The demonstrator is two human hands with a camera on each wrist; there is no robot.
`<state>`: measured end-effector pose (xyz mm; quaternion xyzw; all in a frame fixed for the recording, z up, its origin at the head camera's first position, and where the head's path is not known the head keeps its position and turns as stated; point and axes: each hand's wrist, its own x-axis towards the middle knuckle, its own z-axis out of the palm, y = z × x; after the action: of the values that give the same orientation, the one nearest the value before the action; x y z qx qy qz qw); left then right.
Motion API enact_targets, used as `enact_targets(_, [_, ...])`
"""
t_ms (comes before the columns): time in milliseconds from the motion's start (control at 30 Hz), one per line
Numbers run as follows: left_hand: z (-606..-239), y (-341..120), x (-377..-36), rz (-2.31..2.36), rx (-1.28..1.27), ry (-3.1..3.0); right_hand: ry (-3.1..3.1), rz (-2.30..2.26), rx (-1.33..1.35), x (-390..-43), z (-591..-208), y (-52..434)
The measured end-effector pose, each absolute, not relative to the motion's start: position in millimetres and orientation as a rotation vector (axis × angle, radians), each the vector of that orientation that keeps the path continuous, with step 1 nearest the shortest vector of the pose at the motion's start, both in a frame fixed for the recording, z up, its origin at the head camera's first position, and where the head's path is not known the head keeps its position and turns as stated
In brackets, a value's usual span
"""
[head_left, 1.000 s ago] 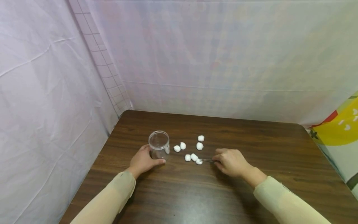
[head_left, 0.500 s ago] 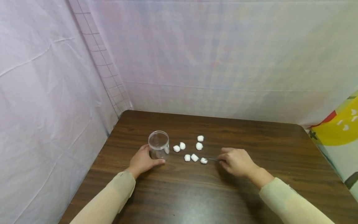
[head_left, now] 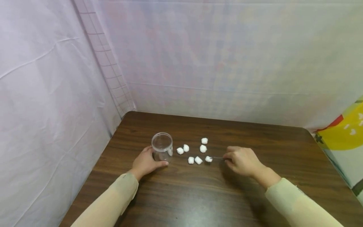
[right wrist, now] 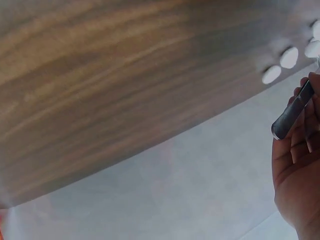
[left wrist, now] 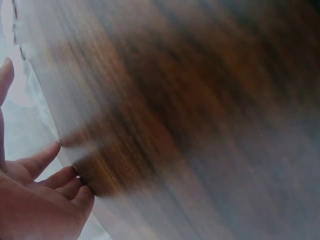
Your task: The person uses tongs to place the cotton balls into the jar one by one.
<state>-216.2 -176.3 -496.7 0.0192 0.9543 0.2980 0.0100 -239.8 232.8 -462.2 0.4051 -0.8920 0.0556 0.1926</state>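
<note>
One tweezers handle (right wrist: pixel 290 117), right wrist only

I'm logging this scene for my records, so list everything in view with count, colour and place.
Jar: one, clear, upright on the table's left side
Loose white balls: six, white, in three pairs right of the jar
Separate ball: one, white, at the tweezers' tips
Tweezers: one, grey, in the right hand
Table: one, brown wood-grain, under everything
Hangings: number unclear, whitish, behind and left
Patterned cloth: one, yellow and red, far right
Sleeves: two, pale, on both arms
Left hand: one, at the jar
Right hand: one, holding the tweezers
</note>
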Motion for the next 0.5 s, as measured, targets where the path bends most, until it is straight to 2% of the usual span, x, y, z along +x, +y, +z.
enact_targets(233, [-494,-173,-216,0.929,0.072,2.994,-2.498,0.128,1.158,-249,-443,222])
enact_targets(500, [-494,-174,-216,0.927,0.056,2.999,-2.425,0.114,1.222,-266,-410,188])
